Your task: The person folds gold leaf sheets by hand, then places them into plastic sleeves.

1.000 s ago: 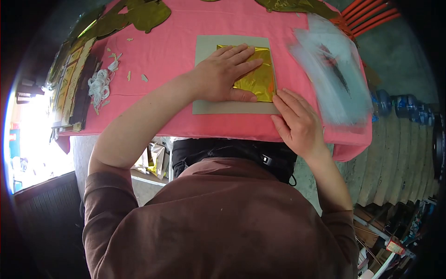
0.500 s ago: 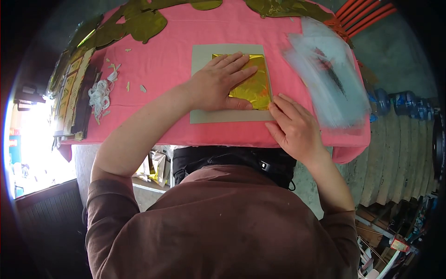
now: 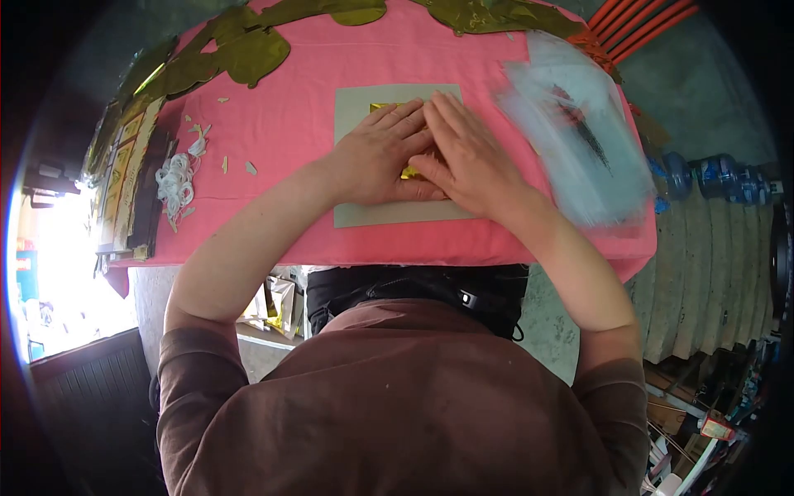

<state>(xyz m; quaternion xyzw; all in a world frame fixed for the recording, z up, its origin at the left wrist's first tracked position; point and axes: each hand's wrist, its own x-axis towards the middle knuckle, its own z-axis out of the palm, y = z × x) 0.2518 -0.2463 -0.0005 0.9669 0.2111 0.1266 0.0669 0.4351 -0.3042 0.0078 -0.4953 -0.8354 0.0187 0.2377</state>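
Observation:
A grey board (image 3: 353, 216) lies flat on the pink cloth near the table's front edge. On the board is a shiny gold sheet (image 3: 408, 173), mostly covered by both hands. My left hand (image 3: 380, 157) rests flat on the gold sheet, fingers spread a little. Beside it, my right hand (image 3: 473, 157) lies flat over the sheet's right part, its fingertips meeting those of the left hand and its thumb stretched towards that hand. Neither hand grips anything.
White string (image 3: 175, 183) and small scraps lie left on the pink cloth (image 3: 273, 165), by stacked boards (image 3: 128, 186). Clear plastic sheets (image 3: 583, 140) lie right. Dark gold cut-outs (image 3: 256, 56) line the back edge. Red rods (image 3: 653, 29) stand at the back right.
My right hand has moved up and left from the gold sheet's lower right corner onto the sheet, against my left hand. My left hand stays in place; the whole view has shifted slightly.

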